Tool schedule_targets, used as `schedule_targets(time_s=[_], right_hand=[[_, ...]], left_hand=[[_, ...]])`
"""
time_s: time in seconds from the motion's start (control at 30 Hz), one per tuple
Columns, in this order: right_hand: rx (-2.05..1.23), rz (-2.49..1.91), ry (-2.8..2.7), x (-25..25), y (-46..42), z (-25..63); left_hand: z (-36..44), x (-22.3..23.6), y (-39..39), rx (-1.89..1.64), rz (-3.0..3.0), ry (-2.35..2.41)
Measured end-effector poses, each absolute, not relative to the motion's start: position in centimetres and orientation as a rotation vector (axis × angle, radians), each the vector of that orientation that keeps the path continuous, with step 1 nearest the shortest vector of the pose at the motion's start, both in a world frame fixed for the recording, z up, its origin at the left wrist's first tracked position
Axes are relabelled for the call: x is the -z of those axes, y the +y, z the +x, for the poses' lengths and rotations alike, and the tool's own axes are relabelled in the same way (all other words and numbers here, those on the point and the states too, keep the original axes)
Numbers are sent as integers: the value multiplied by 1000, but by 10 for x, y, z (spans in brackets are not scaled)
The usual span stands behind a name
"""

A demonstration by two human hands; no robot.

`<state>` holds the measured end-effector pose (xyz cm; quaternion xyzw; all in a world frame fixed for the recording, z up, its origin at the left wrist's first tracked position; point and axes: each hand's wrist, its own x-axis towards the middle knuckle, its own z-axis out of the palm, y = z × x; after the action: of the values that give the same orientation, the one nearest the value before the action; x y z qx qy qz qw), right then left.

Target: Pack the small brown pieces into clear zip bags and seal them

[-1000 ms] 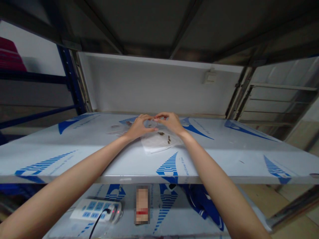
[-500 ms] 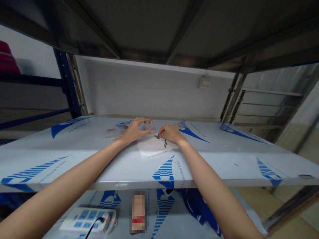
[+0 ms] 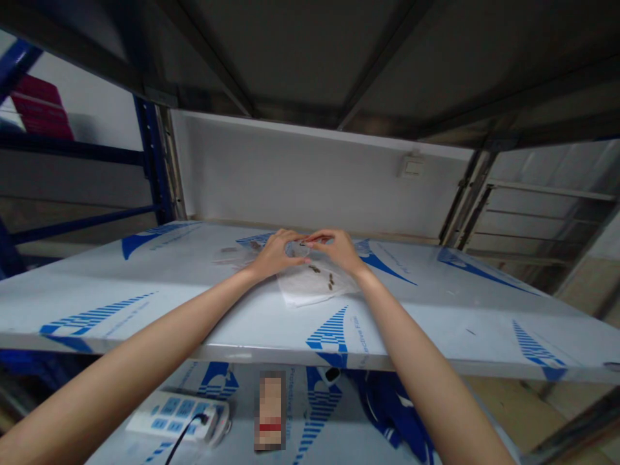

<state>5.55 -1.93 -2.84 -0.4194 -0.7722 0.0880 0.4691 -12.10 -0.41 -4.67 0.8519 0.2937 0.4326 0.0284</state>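
On filmed metal shelf (image 3: 145, 303) | left hand (image 3: 275, 254), right hand (image 3: 336, 250) pinching small clear plastic piece (image 3: 296, 248) between them | tissue (image 3: 310, 292) beneath, catching brown bits (image 3: 330, 281)

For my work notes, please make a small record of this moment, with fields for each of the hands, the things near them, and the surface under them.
Left hand: curved around a small clear item, grip unclear
Right hand: fingertips meet the left hand's fingertips above the sheet
Nearby: brown pieces on a white paper sheet
Surface: metal shelf covered by blue-printed protective film
Below: power strip on a lower shelf
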Motion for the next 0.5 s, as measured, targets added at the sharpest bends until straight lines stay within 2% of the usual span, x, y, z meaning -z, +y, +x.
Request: schedule_targets(time_s=[0.23,0.37,0.5], right_hand=[[28,-1339,-1764,29,-21,62],[-6,-1600,-2103,39,-20,63],[60,-1670,-2256,45,-23,56]], left_hand=[[-123,45,-3,-1367,2588,899],[-124,46,-2,-1374,2573,930],[-124,46,-2,-1365,2587,914]])
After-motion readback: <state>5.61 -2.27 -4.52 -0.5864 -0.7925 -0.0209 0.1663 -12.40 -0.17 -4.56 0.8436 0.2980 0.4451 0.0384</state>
